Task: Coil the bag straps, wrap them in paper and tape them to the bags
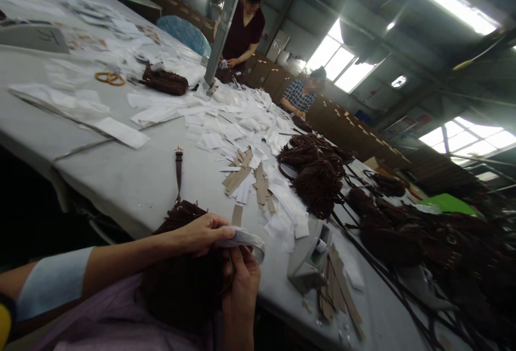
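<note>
Near the table's front edge, my left hand [207, 233] pinches a strip of white wrapping paper [242, 238] from above. Below it and to the right, my right hand [244, 276] has its fingers closed on the lower side of the same paper. The wrap appears to go around a strap, but what lies inside is hidden. Under both hands a dark brown fringed bag [181, 281] rests against my lap and the table edge. Its strap with a metal buckle [179, 152] stretches away over the tabletop. A tan card strip [237, 214] lies just beyond my fingers.
Loose white paper [242, 109] and tan card strips [264, 187] litter the table [100, 173]. A grey tape dispenser [308, 259] stands to the right, with brown bags [318, 173] piled beyond. A metal post [226, 23] rises from the table. Two people work across it.
</note>
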The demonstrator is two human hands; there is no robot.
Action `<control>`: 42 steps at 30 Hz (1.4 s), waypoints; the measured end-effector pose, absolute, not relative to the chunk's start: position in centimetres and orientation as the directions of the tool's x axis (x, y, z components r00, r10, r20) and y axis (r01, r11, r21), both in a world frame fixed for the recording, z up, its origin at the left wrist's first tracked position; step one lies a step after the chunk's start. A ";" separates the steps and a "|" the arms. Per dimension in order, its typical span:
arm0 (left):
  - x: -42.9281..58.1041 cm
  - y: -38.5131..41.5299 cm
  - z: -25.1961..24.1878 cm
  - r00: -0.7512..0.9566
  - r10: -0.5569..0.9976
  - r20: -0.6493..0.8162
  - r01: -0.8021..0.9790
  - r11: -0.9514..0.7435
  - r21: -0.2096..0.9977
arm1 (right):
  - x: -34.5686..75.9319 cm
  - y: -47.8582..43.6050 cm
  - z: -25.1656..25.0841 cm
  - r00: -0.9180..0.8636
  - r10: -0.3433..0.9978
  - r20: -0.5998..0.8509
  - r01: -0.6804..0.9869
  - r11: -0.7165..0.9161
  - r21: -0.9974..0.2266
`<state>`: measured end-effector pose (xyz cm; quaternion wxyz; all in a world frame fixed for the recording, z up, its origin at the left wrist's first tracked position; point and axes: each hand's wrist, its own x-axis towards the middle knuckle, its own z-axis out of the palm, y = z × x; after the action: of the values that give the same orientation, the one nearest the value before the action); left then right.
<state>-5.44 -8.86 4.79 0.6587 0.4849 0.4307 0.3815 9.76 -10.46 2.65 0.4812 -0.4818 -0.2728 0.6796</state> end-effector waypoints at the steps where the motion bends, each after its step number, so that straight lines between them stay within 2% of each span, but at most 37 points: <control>1: -5.5 -8.8 4.7 0.315 0.927 -0.204 -0.104 0.247 0.963 | 9.8 -10.5 2.8 -0.036 0.920 -0.391 -0.363 -0.377 -0.852; 4: -5.7 -8.7 4.5 0.290 0.925 -0.246 -0.191 0.308 0.932 | 10.5 -10.7 3.2 0.006 0.930 -0.367 -0.300 -0.348 -0.888; 9: -6.0 -8.4 4.4 0.368 0.875 -0.315 -0.297 0.432 0.852 | 12.9 -12.2 4.2 -0.205 0.924 -0.322 -0.337 -0.375 -0.864; 13: -6.2 -8.2 5.1 0.417 0.838 -0.351 -0.268 0.482 0.834 | 14.3 -12.8 4.5 -0.292 0.927 -0.236 -0.362 -0.335 -0.870; 15: -6.5 -8.2 5.6 0.422 0.832 -0.360 -0.223 0.480 0.848 | 14.6 -12.5 4.6 -0.224 0.954 -0.197 -0.219 -0.246 -0.944; 17: -6.8 -8.4 6.0 0.440 0.825 -0.354 -0.154 0.458 0.876 | 14.7 -11.9 4.9 -0.102 0.990 -0.099 0.029 -0.097 -0.995; 20: -7.2 -8.7 6.7 0.492 0.810 -0.318 -0.041 0.387 0.921 | 14.6 -10.7 5.8 -0.042 0.986 0.164 0.343 0.168 -0.924; 22: -7.3 -8.8 7.0 0.532 0.798 -0.282 0.015 0.325 0.946 | 14.3 -9.9 6.6 -0.104 0.957 0.269 0.420 0.288 -0.861; 25: -7.0 -8.9 7.1 0.581 0.792 -0.187 0.062 0.186 0.981 | 13.8 -9.2 7.5 -0.222 0.947 0.233 0.403 0.307 -0.862; 28: -6.5 -9.2 7.3 0.597 0.793 -0.118 0.080 0.088 0.993 | 13.5 -8.9 8.0 -0.279 0.954 0.106 0.366 0.207 -0.907; 31: -6.1 -9.6 7.6 0.593 0.800 -0.095 0.083 0.056 0.995 | 13.7 -8.9 8.2 -0.260 0.964 0.051 0.366 0.147 -0.919; 36: -5.4 -9.6 6.9 0.514 0.854 -0.080 0.084 0.043 0.996 | 13.8 -9.0 7.2 -0.175 0.982 0.064 0.367 0.126 -0.922; 37: -5.3 -9.4 6.5 0.490 0.867 -0.091 0.090 0.053 0.994 | 13.9 -9.1 6.8 -0.132 0.986 0.106 0.378 0.149 -0.914; 39: -5.1 -9.1 6.0 0.459 0.882 -0.102 0.086 0.070 0.994 | 14.0 -9.2 6.0 -0.088 0.954 0.287 0.447 0.296 -0.844; 41: -5.0 -8.9 5.8 0.458 0.883 -0.101 0.067 0.079 0.995 | 14.4 -9.2 5.5 -0.229 0.840 0.492 0.525 0.533 -0.664; 42: -5.0 -8.8 5.9 0.461 0.882 -0.098 0.059 0.080 0.995 | 14.7 -9.2 5.4 -0.349 0.766 0.541 0.530 0.637 -0.560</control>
<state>-5.00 -8.77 5.86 0.6176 0.5907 0.3983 0.3332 14.66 -9.21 5.35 0.4064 -0.4006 -0.8082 0.1452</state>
